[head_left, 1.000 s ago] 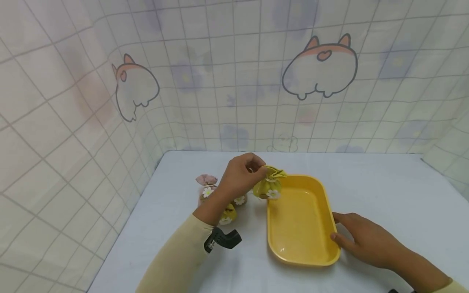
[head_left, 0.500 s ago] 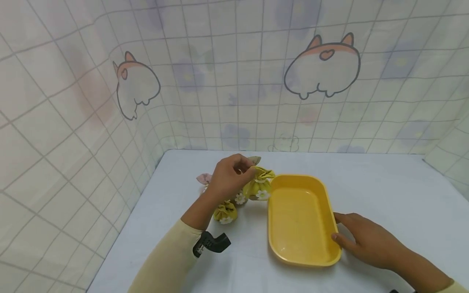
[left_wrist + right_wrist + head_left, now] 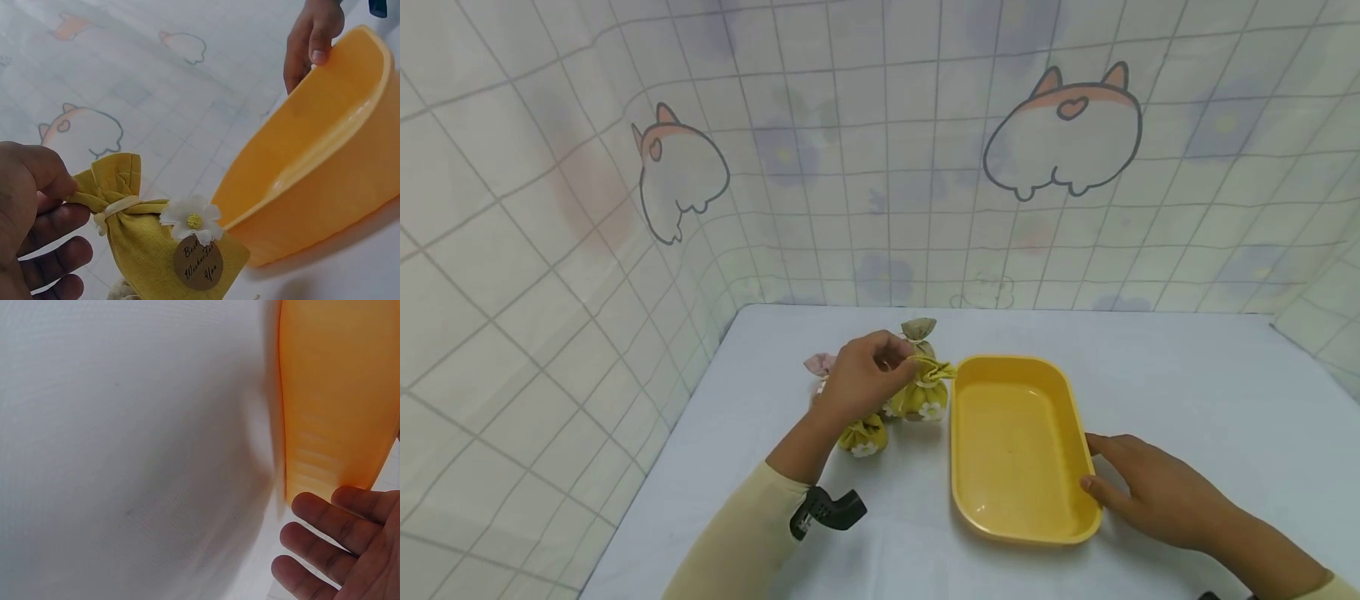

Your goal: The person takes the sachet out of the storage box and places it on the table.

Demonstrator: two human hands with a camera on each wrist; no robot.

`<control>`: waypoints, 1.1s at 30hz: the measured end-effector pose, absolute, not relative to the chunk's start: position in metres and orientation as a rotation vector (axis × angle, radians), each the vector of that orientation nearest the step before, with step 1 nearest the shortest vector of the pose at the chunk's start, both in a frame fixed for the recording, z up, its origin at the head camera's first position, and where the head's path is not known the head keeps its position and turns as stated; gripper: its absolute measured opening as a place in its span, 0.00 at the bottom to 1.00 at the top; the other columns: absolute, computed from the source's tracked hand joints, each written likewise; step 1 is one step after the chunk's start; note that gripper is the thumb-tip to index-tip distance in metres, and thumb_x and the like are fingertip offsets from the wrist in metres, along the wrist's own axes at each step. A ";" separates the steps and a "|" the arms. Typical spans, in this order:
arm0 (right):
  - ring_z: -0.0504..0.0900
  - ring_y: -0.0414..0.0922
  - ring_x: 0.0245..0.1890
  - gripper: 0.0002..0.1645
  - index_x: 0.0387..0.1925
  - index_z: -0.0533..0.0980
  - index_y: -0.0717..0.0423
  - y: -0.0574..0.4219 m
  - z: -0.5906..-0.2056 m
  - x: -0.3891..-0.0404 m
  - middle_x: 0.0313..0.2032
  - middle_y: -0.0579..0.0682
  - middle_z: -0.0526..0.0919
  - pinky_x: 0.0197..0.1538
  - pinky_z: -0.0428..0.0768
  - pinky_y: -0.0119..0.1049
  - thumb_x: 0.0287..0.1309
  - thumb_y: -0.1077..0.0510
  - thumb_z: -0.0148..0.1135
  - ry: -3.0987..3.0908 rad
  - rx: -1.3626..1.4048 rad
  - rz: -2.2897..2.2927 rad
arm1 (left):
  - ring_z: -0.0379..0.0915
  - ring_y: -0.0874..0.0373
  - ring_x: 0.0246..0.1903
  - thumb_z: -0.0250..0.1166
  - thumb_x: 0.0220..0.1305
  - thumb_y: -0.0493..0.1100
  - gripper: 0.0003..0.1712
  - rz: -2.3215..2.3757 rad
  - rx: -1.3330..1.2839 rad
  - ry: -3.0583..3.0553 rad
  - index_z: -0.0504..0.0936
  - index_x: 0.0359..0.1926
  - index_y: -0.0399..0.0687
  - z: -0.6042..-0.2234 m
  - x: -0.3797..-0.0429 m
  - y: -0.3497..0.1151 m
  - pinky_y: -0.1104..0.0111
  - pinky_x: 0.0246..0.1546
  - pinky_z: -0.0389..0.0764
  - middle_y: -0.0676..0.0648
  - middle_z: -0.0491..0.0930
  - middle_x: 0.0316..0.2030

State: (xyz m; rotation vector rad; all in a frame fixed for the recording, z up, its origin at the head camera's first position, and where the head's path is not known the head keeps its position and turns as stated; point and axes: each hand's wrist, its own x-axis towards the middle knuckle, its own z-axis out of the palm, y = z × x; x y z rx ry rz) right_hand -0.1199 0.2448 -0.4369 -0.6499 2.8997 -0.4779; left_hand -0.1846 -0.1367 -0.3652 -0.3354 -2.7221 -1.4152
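Observation:
My left hand (image 3: 868, 375) pinches the gathered top of a yellow drawstring pouch (image 3: 921, 400) just left of the yellow tray (image 3: 1026, 533). In the left wrist view the pouch (image 3: 150, 237) bears a white fabric flower and a round brown tag with writing. My right hand (image 3: 1157, 492) rests at the tray's right side, thumb at the rim. Its fingers (image 3: 331, 519) are loosely extended by the outer wall in the right wrist view. Around my left hand stand a second yellow pouch (image 3: 863, 435), a greenish pouch (image 3: 918, 331) and a pink pouch (image 3: 820, 364), partly hidden behind the hand.
A white cloth covers the table (image 3: 715, 500). Gridded curtains (image 3: 865, 167) with corgi drawings rise behind it and at the sides. Nothing lies inside the tray. A black wrist strap mount (image 3: 827, 508) juts from the left sleeve.
My left hand has carried the yellow pouch leftward and down, from over the tray's left rim to beside the other pouches. My right hand has stayed at the tray.

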 end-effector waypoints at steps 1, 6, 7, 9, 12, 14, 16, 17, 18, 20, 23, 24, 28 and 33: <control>0.78 0.60 0.60 0.40 0.66 0.74 0.56 0.245 -0.437 -0.120 0.60 0.57 0.80 0.57 0.76 0.63 0.69 0.31 0.57 2.898 -0.646 -0.474 | 0.77 0.57 0.38 0.70 0.66 0.49 0.07 -1.415 -0.342 -2.724 0.83 0.40 0.54 -0.366 -0.184 -0.137 0.62 0.40 0.81 0.56 0.83 0.36; 0.78 0.60 0.59 0.41 0.67 0.74 0.56 0.245 -0.437 -0.118 0.60 0.57 0.80 0.56 0.77 0.63 0.69 0.30 0.56 2.892 -0.630 -0.475 | 0.78 0.58 0.38 0.68 0.67 0.48 0.05 -1.433 -0.388 -2.711 0.83 0.41 0.54 -0.374 -0.184 -0.141 0.62 0.40 0.81 0.56 0.83 0.36; 0.78 0.60 0.60 0.41 0.67 0.74 0.55 0.245 -0.437 -0.117 0.60 0.56 0.80 0.56 0.77 0.63 0.69 0.30 0.56 2.894 -0.629 -0.478 | 0.78 0.58 0.37 0.68 0.68 0.48 0.05 -1.434 -0.387 -2.701 0.83 0.40 0.55 -0.375 -0.185 -0.143 0.62 0.39 0.81 0.57 0.83 0.36; 0.79 0.59 0.59 0.41 0.67 0.74 0.55 0.245 -0.437 -0.117 0.60 0.55 0.80 0.57 0.77 0.62 0.69 0.29 0.56 2.896 -0.628 -0.482 | 0.78 0.58 0.37 0.68 0.69 0.47 0.04 -1.444 -0.392 -2.676 0.83 0.41 0.55 -0.377 -0.185 -0.147 0.61 0.37 0.81 0.57 0.83 0.36; 0.79 0.59 0.59 0.41 0.67 0.74 0.55 0.245 -0.437 -0.116 0.60 0.55 0.80 0.56 0.77 0.62 0.68 0.28 0.55 2.893 -0.630 -0.476 | 0.78 0.56 0.35 0.67 0.70 0.46 0.04 -1.462 -0.403 -2.643 0.83 0.41 0.52 -0.377 -0.185 -0.154 0.60 0.34 0.81 0.55 0.83 0.36; 0.78 0.59 0.59 0.42 0.66 0.74 0.55 0.245 -0.436 -0.116 0.60 0.55 0.80 0.56 0.77 0.62 0.68 0.28 0.54 2.889 -0.625 -0.477 | 0.78 0.55 0.34 0.67 0.71 0.46 0.05 -1.466 -0.417 -2.638 0.83 0.42 0.51 -0.376 -0.185 -0.157 0.60 0.33 0.80 0.55 0.83 0.35; 0.78 0.59 0.59 0.42 0.66 0.74 0.55 0.245 -0.436 -0.116 0.60 0.56 0.80 0.56 0.77 0.63 0.68 0.28 0.54 2.887 -0.620 -0.475 | 0.78 0.55 0.34 0.66 0.71 0.46 0.05 -1.460 -0.414 -2.642 0.83 0.42 0.51 -0.374 -0.184 -0.160 0.59 0.33 0.80 0.54 0.83 0.35; 0.78 0.59 0.59 0.42 0.67 0.74 0.55 0.246 -0.437 -0.116 0.60 0.55 0.80 0.56 0.77 0.63 0.68 0.28 0.54 2.889 -0.617 -0.477 | 0.78 0.55 0.34 0.66 0.71 0.46 0.05 -1.449 -0.413 -2.646 0.83 0.42 0.51 -0.374 -0.184 -0.162 0.60 0.34 0.80 0.54 0.84 0.35; 0.78 0.59 0.60 0.42 0.67 0.74 0.54 0.246 -0.437 -0.115 0.60 0.55 0.80 0.57 0.77 0.62 0.69 0.28 0.54 2.893 -0.618 -0.486 | 0.78 0.55 0.34 0.66 0.71 0.46 0.05 -1.440 -0.409 -2.650 0.83 0.42 0.51 -0.373 -0.184 -0.164 0.59 0.34 0.80 0.54 0.84 0.35; 0.78 0.58 0.60 0.41 0.67 0.73 0.54 0.246 -0.438 -0.115 0.60 0.55 0.80 0.57 0.77 0.62 0.69 0.29 0.54 2.903 -0.621 -0.493 | 0.78 0.56 0.35 0.66 0.72 0.47 0.05 -1.399 -0.392 -2.663 0.83 0.42 0.52 -0.373 -0.183 -0.167 0.59 0.36 0.80 0.55 0.84 0.35; 0.79 0.57 0.60 0.40 0.68 0.73 0.54 0.246 -0.438 -0.114 0.61 0.53 0.80 0.57 0.77 0.60 0.70 0.30 0.54 2.918 -0.632 -0.509 | 0.78 0.56 0.36 0.65 0.72 0.47 0.06 -1.361 -0.376 -2.672 0.83 0.43 0.51 -0.373 -0.182 -0.173 0.59 0.38 0.79 0.55 0.84 0.36; 0.79 0.57 0.59 0.39 0.68 0.72 0.54 0.246 -0.438 -0.114 0.61 0.53 0.80 0.57 0.77 0.60 0.71 0.31 0.54 2.919 -0.638 -0.516 | 0.77 0.57 0.36 0.65 0.72 0.47 0.06 -1.348 -0.367 -2.676 0.83 0.44 0.52 -0.372 -0.180 -0.176 0.59 0.38 0.79 0.55 0.84 0.36; 0.78 0.57 0.60 0.37 0.70 0.71 0.52 0.247 -0.436 -0.113 0.61 0.52 0.79 0.57 0.77 0.61 0.73 0.33 0.52 2.915 -0.629 -0.535 | 0.78 0.56 0.36 0.64 0.73 0.47 0.06 -1.319 -0.339 -2.681 0.83 0.45 0.51 -0.371 -0.175 -0.187 0.59 0.37 0.81 0.53 0.83 0.36; 0.77 0.59 0.61 0.35 0.72 0.70 0.50 0.255 -0.435 -0.112 0.62 0.50 0.79 0.56 0.75 0.63 0.76 0.35 0.49 2.927 -0.600 -0.543 | 0.78 0.55 0.38 0.64 0.73 0.46 0.06 -1.270 -0.308 -2.670 0.83 0.44 0.50 -0.374 -0.168 -0.202 0.58 0.40 0.80 0.53 0.83 0.37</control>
